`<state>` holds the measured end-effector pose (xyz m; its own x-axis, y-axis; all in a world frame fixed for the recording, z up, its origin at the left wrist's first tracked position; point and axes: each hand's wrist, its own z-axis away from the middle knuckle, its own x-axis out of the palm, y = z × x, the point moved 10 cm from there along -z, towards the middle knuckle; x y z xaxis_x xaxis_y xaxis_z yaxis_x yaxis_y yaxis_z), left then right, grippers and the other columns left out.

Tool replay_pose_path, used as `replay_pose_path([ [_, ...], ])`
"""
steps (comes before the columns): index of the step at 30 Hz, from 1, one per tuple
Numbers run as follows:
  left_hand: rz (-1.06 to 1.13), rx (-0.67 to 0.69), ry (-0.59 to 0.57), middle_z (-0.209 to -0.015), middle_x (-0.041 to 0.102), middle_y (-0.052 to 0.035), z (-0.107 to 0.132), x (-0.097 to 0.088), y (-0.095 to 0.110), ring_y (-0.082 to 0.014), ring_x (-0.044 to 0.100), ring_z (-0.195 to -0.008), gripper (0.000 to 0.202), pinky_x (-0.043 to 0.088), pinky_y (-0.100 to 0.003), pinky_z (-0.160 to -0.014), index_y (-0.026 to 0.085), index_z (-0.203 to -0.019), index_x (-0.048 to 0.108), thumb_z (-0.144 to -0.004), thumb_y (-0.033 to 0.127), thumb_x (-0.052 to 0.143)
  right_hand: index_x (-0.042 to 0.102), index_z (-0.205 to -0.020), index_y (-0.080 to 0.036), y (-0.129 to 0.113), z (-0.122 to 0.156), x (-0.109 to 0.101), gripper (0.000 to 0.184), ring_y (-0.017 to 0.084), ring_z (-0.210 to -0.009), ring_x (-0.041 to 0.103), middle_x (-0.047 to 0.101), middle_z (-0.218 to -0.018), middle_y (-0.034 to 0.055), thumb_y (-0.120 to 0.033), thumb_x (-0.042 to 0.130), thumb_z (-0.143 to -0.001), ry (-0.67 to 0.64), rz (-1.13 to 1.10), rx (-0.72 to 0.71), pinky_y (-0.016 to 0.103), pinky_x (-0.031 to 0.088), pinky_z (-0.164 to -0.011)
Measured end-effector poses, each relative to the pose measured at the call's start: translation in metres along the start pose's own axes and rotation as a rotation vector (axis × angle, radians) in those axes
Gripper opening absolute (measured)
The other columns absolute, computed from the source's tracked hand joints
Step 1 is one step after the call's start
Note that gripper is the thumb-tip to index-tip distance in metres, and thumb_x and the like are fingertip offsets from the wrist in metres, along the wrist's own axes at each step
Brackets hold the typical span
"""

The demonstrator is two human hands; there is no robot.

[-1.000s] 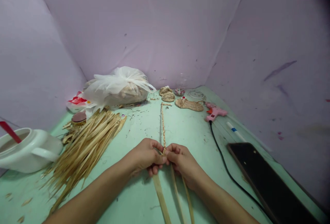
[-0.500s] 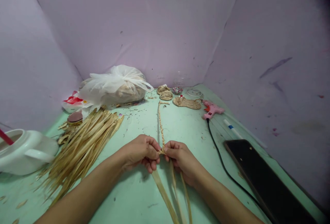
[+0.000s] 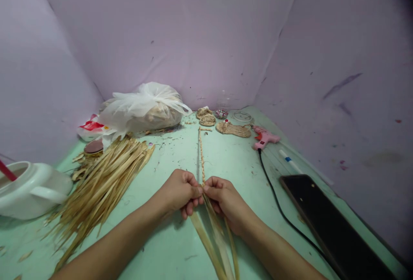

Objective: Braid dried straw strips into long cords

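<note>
A thin straw-coloured braid [image 3: 201, 156] runs from the table's middle toward me, its far end bent to the right. At its near end my left hand [image 3: 185, 192] is closed, thumb and fingers pinching a fibre strip. My right hand [image 3: 222, 196] pinches the braid from the other side, fingertips almost touching those of the left. Loose flat fibre strips [image 3: 208, 245] hang from beneath both hands toward the near edge. Which strip lies in which fingers is partly hidden.
To the left lie a bundle of dried fibre strips [image 3: 106, 185], a white pot [image 3: 35, 189] and a plastic bag [image 3: 145, 108]. A woven sole shape [image 3: 232, 129] rests at the back. On the right are a pink glue gun [image 3: 265, 137], its cord and a phone [image 3: 329, 224].
My hands have drawn closer together at the braid's end, the left shifting slightly right. The loose strips below have swung nearer one another.
</note>
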<state>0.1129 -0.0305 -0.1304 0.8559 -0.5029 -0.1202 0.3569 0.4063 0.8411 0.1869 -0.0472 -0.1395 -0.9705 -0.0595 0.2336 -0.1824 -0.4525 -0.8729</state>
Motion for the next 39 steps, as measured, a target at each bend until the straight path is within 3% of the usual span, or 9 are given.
replay_pose_path([
  [7,-0.055,0.007,0.036,-0.037,0.045,0.0055,-0.001,-0.003,-0.001,-0.0056,0.034,-0.024,0.008,0.022,-0.016,-0.023,0.016,-0.057,0.046,-0.060,0.019,0.052,0.043,-0.060,-0.017,0.003,-0.001,-0.003,0.013,0.003,-0.034,0.022,0.043,-0.045,-0.0064,-0.024,0.055,-0.062,-0.020,0.028,0.036,0.021,0.009,-0.036],
  [12,0.097,0.028,-0.092,-0.043,0.051,0.0028,0.000,0.003,0.002,-0.0065,0.040,-0.028,0.007,0.030,-0.017,-0.026,0.014,-0.060,0.049,-0.057,0.017,0.055,0.041,-0.059,-0.018,-0.001,0.003,-0.005,0.018,0.004,-0.037,0.025,0.042,-0.045,-0.0056,-0.027,0.054,-0.066,0.017,0.074,0.034,0.021,0.013,-0.039],
  [20,0.038,0.042,-0.109,-0.043,0.052,0.0017,-0.001,0.004,0.002,-0.0080,0.045,-0.031,0.013,0.036,-0.018,-0.028,0.012,-0.061,0.054,-0.058,0.023,0.059,0.040,-0.060,-0.018,0.001,0.003,-0.003,0.016,0.004,-0.035,0.022,0.040,-0.046,-0.0064,-0.026,0.052,-0.067,0.006,0.025,0.060,0.021,0.011,-0.038],
  [26,0.042,0.011,-0.016,-0.042,0.051,0.0015,0.001,0.000,0.000,-0.0083,0.043,-0.029,0.016,0.033,-0.018,-0.026,0.013,-0.058,0.051,-0.063,0.027,0.056,0.043,-0.059,-0.018,-0.010,0.000,-0.012,0.010,0.005,-0.038,0.029,0.043,-0.045,-0.0057,-0.018,0.051,-0.066,0.103,0.172,-0.108,0.020,0.019,-0.040],
  [29,0.039,0.000,-0.002,-0.040,0.049,0.0032,0.001,-0.002,-0.001,-0.0073,0.040,-0.027,0.015,0.029,-0.017,-0.025,0.014,-0.061,0.048,-0.063,0.027,0.056,0.045,-0.060,-0.017,-0.014,-0.001,-0.010,0.009,0.005,-0.041,0.033,0.047,-0.047,-0.0046,-0.018,0.051,-0.066,0.086,0.231,-0.171,0.020,0.023,-0.042],
  [34,0.024,0.055,0.002,-0.040,0.050,0.0052,0.000,0.000,0.006,-0.0033,0.028,-0.022,0.014,0.017,-0.015,-0.023,0.016,-0.062,0.044,-0.061,0.024,0.055,0.042,-0.061,-0.017,-0.007,0.000,-0.005,0.008,0.004,-0.036,0.028,0.049,-0.046,-0.0043,-0.016,0.049,-0.065,0.020,0.122,-0.055,0.019,0.016,-0.037],
  [39,0.045,0.074,-0.007,-0.041,0.052,0.0054,-0.001,0.005,0.007,-0.0024,0.026,-0.022,0.011,0.016,-0.015,-0.025,0.017,-0.061,0.043,-0.059,0.020,0.054,0.041,-0.062,-0.017,-0.003,0.001,-0.002,0.008,0.003,-0.032,0.025,0.050,-0.047,-0.0039,-0.017,0.049,-0.064,-0.026,0.052,0.012,0.020,0.011,-0.035],
])
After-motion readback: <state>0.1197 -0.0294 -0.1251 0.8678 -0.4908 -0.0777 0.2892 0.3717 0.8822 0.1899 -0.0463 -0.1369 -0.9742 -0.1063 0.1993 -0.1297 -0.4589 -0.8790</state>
